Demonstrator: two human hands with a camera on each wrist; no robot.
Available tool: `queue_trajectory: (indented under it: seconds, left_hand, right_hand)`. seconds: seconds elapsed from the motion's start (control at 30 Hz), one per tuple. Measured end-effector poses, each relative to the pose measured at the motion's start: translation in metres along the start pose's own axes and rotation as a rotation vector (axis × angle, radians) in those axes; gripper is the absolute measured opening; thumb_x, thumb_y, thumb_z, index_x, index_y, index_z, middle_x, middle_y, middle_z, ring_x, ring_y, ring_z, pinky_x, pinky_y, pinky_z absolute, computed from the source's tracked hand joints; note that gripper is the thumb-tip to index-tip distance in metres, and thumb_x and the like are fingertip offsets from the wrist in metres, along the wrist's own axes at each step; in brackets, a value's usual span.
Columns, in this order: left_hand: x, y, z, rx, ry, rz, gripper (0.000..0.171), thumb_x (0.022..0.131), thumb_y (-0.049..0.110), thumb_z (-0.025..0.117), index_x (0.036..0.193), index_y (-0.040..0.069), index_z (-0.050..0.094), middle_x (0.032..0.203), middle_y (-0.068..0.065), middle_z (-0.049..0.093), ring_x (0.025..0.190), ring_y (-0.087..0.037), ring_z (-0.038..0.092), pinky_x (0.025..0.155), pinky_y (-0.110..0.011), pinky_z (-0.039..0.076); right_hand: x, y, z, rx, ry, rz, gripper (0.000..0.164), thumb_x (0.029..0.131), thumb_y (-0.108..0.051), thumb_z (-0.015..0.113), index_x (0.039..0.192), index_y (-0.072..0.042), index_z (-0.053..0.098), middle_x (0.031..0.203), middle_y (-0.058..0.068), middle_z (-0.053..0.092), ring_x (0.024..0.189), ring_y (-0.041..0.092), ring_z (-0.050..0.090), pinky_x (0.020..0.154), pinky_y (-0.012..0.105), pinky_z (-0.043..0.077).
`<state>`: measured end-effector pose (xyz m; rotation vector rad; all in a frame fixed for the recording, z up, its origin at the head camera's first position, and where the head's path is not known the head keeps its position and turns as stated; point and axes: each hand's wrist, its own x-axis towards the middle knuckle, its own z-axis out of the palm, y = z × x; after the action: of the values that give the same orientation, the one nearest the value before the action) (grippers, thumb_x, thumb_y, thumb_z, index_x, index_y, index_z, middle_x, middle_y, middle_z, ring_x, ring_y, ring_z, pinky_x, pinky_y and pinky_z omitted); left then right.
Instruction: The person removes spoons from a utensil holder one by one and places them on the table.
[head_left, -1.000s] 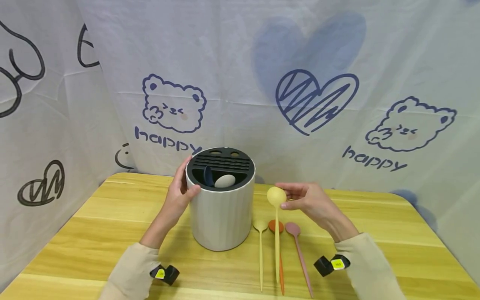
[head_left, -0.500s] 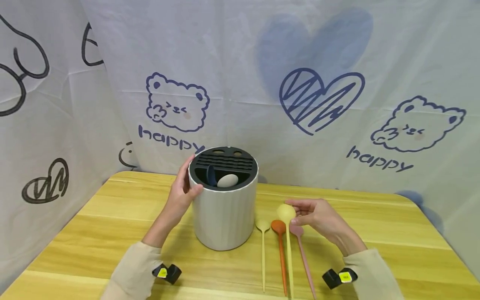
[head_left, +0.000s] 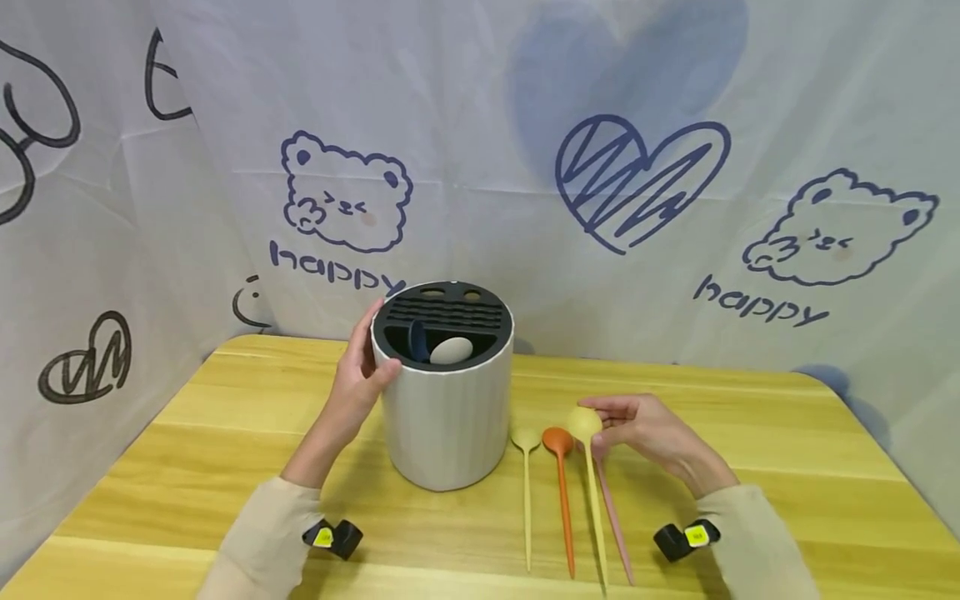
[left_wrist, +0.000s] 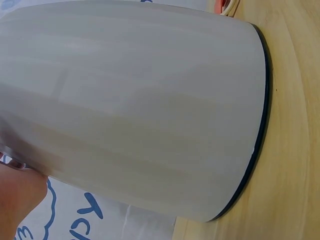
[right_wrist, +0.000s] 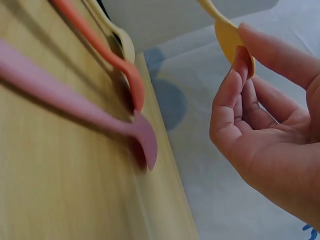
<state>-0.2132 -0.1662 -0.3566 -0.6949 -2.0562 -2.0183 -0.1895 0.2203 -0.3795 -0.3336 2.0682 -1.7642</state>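
Observation:
A white ribbed utensil holder (head_left: 447,429) with a black slotted top stands upright at the centre of the head view. My left hand (head_left: 356,387) grips its upper left side, thumb at the rim and fingers round the back. A dark blue utensil (head_left: 417,340) and a pale, rounded one (head_left: 452,351) sit in its front compartment. My right hand (head_left: 652,433) pinches a yellow spoon (right_wrist: 229,42) by its bowl, raised over the table in the right wrist view. In the head view its handle points toward me and its bowl partly covers a pink spoon (head_left: 617,521).
On the wooden table (head_left: 187,450), a pale yellow spoon (head_left: 527,442) and an orange spoon (head_left: 558,442) lie between the holder and the pink spoon. Behind the table hangs a white cloth (head_left: 487,225) printed with bears and hearts.
My right hand has come down and to the right with the yellow spoon, from over the orange spoon to beside it, overlapping the pink one. The left hand keeps its grip on the holder.

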Motion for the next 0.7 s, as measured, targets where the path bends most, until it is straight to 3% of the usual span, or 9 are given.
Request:
queue_trajectory:
  seconds: [0.43, 0.7]
  left_hand:
    - [0.002, 0.000, 0.001, -0.027, 0.000, 0.017, 0.087, 0.089, 0.042, 0.064, 0.155, 0.010, 0.017, 0.158, -0.004, 0.019, 0.142, -0.021, 0.022, 0.115, -0.045, 0.020]
    - [0.001, -0.001, 0.000, -0.034, 0.007, 0.027, 0.092, 0.087, 0.048, 0.067, 0.155, 0.010, 0.018, 0.158, -0.005, 0.020, 0.142, -0.021, 0.022, 0.116, -0.045, 0.018]
  right_hand:
    - [-0.006, 0.015, -0.031, -0.053, 0.013, 0.025, 0.061, 0.083, 0.000, 0.071, 0.134, 0.018, 0.043, 0.117, 0.022, 0.063, 0.100, 0.019, 0.064, 0.089, 0.030, 0.052]
    - [-0.012, 0.023, -0.045, -0.072, 0.002, 0.052, 0.062, 0.084, -0.002, 0.071, 0.134, 0.020, 0.040, 0.109, 0.015, 0.065, 0.097, 0.017, 0.063, 0.088, 0.028, 0.052]
